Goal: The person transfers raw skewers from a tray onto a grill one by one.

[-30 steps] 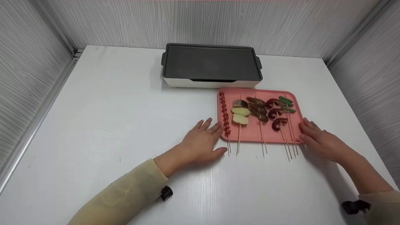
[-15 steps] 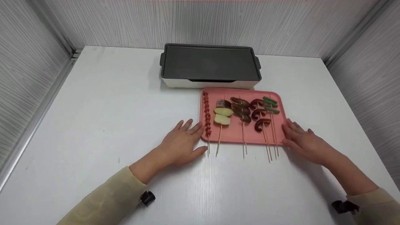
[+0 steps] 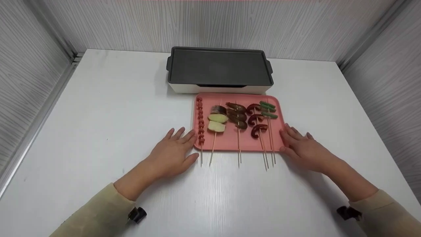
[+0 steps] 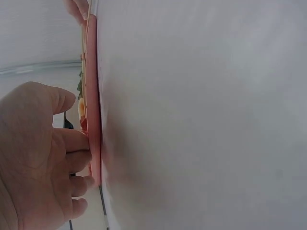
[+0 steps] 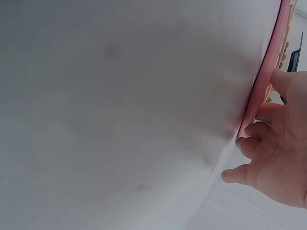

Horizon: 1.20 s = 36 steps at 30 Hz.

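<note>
A pink tray [image 3: 227, 141] lies flat on the table, bearing several skewers whose sticks overhang its near edge. From left to right they carry small red pieces [image 3: 201, 121], pale yellow slices [image 3: 217, 126] below a dark-skinned piece, brown shrimp-like pieces [image 3: 237, 115], dark red curled pieces [image 3: 258, 130] and green pods [image 3: 269, 115]. My left hand [image 3: 171, 154], fingers spread, touches the tray's left edge near the front corner. At the opposite edge, my right hand [image 3: 302, 151] presses its fingertips against the side. Both wrist views show fingers meeting the tray's outer wall, not curled round it.
Directly behind the tray stands a griddle [image 3: 220, 65] with a dark flat plate, a pale base and side handles. Wood-grain panels [image 3: 210, 23] enclose the white table [image 3: 210, 204] at the back and sides.
The tray with its skewers has slid left across the table, from the griddle's right end to nearer its middle. Both hands have travelled left with it, staying at its edges.
</note>
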Each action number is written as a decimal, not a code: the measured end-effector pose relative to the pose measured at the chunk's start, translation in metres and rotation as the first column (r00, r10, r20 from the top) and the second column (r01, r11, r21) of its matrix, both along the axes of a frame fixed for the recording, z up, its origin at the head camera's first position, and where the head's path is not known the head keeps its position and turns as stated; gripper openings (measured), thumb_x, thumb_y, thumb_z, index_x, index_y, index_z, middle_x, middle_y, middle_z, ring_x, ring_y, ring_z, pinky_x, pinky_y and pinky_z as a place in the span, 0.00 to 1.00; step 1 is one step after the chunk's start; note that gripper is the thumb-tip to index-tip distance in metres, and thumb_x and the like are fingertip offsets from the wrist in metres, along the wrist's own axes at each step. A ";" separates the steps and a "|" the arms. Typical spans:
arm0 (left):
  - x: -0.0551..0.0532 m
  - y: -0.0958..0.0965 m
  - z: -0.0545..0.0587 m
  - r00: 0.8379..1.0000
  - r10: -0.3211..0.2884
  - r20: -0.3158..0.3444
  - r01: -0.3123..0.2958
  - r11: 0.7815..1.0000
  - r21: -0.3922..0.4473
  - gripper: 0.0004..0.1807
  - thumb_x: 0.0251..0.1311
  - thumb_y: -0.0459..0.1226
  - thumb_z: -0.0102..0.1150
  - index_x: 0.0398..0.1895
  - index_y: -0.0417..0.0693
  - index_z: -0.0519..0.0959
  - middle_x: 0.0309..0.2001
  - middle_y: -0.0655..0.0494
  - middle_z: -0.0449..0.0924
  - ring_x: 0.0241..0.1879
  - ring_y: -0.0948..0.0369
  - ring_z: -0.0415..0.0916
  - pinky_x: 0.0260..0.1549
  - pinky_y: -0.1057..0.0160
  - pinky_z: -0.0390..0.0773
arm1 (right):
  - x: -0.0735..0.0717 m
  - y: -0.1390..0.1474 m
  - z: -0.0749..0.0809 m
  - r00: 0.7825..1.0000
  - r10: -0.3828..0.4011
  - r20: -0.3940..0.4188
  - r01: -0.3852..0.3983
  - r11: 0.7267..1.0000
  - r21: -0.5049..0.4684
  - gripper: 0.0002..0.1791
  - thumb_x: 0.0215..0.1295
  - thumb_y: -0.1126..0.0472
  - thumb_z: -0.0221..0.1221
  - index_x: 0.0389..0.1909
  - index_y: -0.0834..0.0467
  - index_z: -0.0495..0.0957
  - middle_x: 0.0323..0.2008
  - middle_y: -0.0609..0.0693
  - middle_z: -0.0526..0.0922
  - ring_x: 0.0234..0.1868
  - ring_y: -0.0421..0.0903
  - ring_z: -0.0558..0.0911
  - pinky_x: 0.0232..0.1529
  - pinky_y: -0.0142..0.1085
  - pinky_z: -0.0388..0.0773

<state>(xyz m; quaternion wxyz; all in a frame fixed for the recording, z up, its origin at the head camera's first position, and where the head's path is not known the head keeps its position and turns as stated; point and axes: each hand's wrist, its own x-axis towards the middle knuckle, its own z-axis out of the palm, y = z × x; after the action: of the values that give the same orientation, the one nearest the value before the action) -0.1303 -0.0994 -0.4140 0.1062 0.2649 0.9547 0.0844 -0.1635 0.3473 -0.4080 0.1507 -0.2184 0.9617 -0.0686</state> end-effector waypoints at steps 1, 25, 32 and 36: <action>0.001 -0.003 0.000 1.000 0.005 -0.001 -0.005 1.000 -0.003 0.38 0.81 0.56 0.42 0.82 0.39 0.63 0.82 0.45 0.57 0.82 0.40 0.49 0.80 0.38 0.45 | -0.001 -0.003 0.000 1.000 0.005 -0.002 -0.005 1.000 0.001 0.44 0.83 0.34 0.42 0.85 0.61 0.51 0.85 0.61 0.48 0.83 0.64 0.52 0.75 0.73 0.49; 0.010 -0.031 0.004 0.997 0.064 -0.040 -0.065 0.997 -0.028 0.36 0.81 0.52 0.43 0.79 0.35 0.65 0.80 0.41 0.61 0.81 0.39 0.54 0.79 0.36 0.48 | -0.007 -0.040 -0.004 0.998 0.052 -0.044 -0.052 0.999 0.011 0.42 0.84 0.38 0.45 0.84 0.61 0.51 0.84 0.60 0.48 0.83 0.62 0.53 0.76 0.71 0.50; -0.002 -0.030 0.005 0.996 0.081 -0.023 -0.082 0.995 -0.059 0.40 0.79 0.55 0.46 0.81 0.36 0.62 0.82 0.41 0.57 0.82 0.39 0.49 0.80 0.37 0.45 | -0.007 -0.041 -0.004 0.996 0.064 -0.061 -0.064 0.998 -0.003 0.42 0.84 0.38 0.45 0.84 0.63 0.54 0.84 0.62 0.50 0.83 0.63 0.55 0.75 0.73 0.52; -0.017 -0.034 0.005 0.996 0.083 -0.017 -0.084 0.992 -0.092 0.43 0.78 0.58 0.46 0.83 0.38 0.58 0.83 0.43 0.54 0.83 0.39 0.46 0.80 0.37 0.44 | -0.007 -0.042 -0.004 0.996 0.063 -0.057 -0.064 0.998 -0.004 0.43 0.84 0.36 0.43 0.84 0.62 0.54 0.84 0.62 0.50 0.83 0.63 0.55 0.75 0.73 0.51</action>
<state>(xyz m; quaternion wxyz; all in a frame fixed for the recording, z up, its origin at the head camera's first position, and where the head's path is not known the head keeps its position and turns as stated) -0.1471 -0.1332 -0.4087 0.1085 0.2199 0.9685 0.0425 -0.1706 0.3053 -0.4121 0.1249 -0.2511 0.9580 -0.0602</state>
